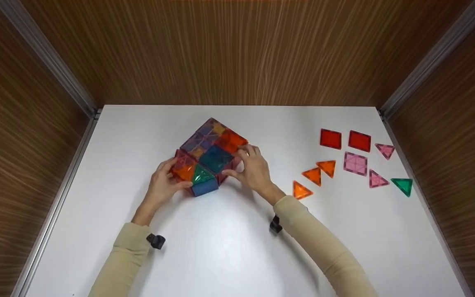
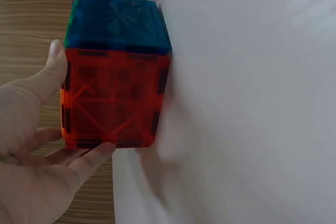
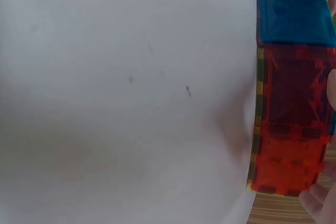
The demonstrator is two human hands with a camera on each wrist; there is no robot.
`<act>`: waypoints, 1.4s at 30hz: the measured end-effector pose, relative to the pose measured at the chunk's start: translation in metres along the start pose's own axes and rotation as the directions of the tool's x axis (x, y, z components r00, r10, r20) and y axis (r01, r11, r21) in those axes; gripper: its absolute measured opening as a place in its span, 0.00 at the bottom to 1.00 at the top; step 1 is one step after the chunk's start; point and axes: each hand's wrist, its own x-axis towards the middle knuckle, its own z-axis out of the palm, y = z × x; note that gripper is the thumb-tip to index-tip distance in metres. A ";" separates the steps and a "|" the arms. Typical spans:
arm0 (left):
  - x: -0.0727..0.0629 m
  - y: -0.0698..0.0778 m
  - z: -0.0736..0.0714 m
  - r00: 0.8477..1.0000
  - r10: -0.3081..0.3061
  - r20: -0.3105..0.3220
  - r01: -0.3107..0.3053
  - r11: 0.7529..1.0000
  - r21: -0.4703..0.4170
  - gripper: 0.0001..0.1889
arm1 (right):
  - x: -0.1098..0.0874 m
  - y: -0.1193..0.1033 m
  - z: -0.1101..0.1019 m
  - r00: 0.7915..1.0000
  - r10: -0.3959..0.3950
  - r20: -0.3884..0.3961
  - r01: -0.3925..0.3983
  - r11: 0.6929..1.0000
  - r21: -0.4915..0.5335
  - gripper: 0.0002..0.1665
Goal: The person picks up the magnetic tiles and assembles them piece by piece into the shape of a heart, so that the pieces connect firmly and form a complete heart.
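A box-like structure of translucent magnetic tiles (image 1: pixel 215 159) stands on the white table, with purple, orange, teal, green and pink pieces on top. My left hand (image 1: pixel 161 185) grips its near left corner, thumb toward the front and fingers along the left side. In the left wrist view a red square tile (image 2: pixel 115 98) forms the wall beside that thumb, next to a blue wall tile (image 2: pixel 118 22). My right hand (image 1: pixel 254 169) holds the right side, thumb low and fingertips at the orange top. Red and orange wall tiles (image 3: pixel 286 161) show there in the right wrist view.
Loose tiles lie to the right: red squares (image 1: pixel 330 139), a pink square (image 1: pixel 355 163), pink triangles (image 1: pixel 377 179), a green triangle (image 1: pixel 403 186) and orange triangles (image 1: pixel 312 176). Wood-grain panels (image 1: pixel 237 53) wall the table (image 1: pixel 221 247) at back and sides.
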 end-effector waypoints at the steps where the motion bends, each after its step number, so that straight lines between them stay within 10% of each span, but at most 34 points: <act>1: 0.002 0.000 -0.002 1.000 0.004 0.004 -0.004 1.000 0.001 0.45 | 0.000 -0.001 0.001 1.000 0.007 -0.005 -0.007 1.000 -0.005 0.41; 10: -0.001 0.011 0.004 0.998 0.053 -0.031 -0.045 0.976 0.214 0.48 | -0.004 0.005 -0.006 0.999 0.026 0.036 -0.028 0.998 0.058 0.38; 18: -0.006 0.040 0.041 0.966 0.249 -0.075 -0.189 0.870 0.455 0.46 | -0.025 0.051 -0.043 0.996 0.076 0.041 -0.080 0.989 0.123 0.39; 27: -0.002 0.043 0.060 0.957 0.288 -0.037 -0.210 0.777 0.594 0.34 | -0.067 0.137 -0.100 0.965 0.254 0.065 -0.261 0.952 0.161 0.39; 34: 0.003 0.044 0.060 0.962 0.272 -0.017 -0.211 0.783 0.585 0.33 | -0.094 0.183 -0.131 0.937 0.336 0.091 -0.342 0.938 0.053 0.37; 42: 0.012 0.041 0.054 0.970 0.243 0.002 -0.200 0.792 0.577 0.33 | -0.119 0.173 -0.124 0.961 0.226 0.158 -0.228 0.974 -0.005 0.36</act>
